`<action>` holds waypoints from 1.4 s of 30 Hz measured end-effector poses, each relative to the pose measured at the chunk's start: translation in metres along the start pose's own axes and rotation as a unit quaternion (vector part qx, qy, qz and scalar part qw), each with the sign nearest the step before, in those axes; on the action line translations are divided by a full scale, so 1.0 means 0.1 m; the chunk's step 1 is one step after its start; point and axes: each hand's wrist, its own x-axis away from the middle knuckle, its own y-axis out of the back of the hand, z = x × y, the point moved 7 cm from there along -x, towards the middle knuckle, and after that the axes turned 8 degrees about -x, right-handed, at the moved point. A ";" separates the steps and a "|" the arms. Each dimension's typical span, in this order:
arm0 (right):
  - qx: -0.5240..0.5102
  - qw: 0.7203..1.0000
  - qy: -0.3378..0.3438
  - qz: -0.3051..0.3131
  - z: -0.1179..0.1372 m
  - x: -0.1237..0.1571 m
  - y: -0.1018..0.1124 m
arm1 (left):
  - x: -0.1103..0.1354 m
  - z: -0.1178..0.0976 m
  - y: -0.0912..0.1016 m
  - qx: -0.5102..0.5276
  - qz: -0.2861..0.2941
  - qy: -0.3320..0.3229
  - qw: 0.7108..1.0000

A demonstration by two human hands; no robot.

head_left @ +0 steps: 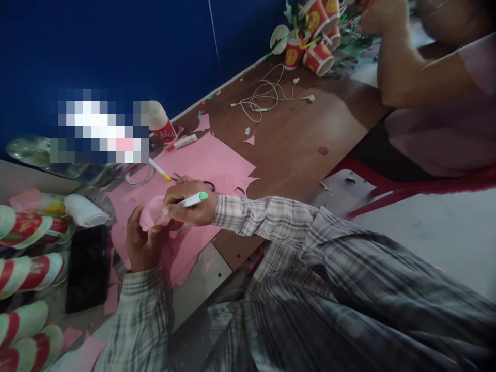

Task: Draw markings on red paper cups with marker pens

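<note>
My left hand is closed around a rounded piece of pink paper, with fingers and thumb at its edges. My right hand grips a white marker with a green end pointing up and right; its other end is hidden by my fingers. The fingertips of my right hand touch the pink paper. A bit of red shows under that hand, but I cannot tell what it belongs to. Both hands are over pink sheets on the table. Partly behind my right hand lie dark-handled scissors.
A tape roll, a capped marker and stacked paper cups stand or lie beyond my hands. At left are a black phone and rows of red-and-white cups. White earphones lie farther back; another person sits at right.
</note>
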 end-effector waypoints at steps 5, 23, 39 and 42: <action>-0.013 0.996 0.014 0.081 0.06 0.03 -0.10 | -0.01 -0.01 0.01 -0.003 0.002 -0.002 1.000; -0.051 0.982 -0.036 -0.177 -0.04 0.02 0.16 | -0.01 -0.03 0.00 0.028 -0.003 0.007 1.000; 0.070 0.997 -0.004 -0.026 -0.11 0.03 -0.19 | 0.00 0.00 0.00 0.009 0.006 0.017 1.000; 0.069 0.998 -0.003 0.005 -0.19 -0.01 -0.23 | 0.00 -0.01 0.00 -0.009 0.007 0.016 1.000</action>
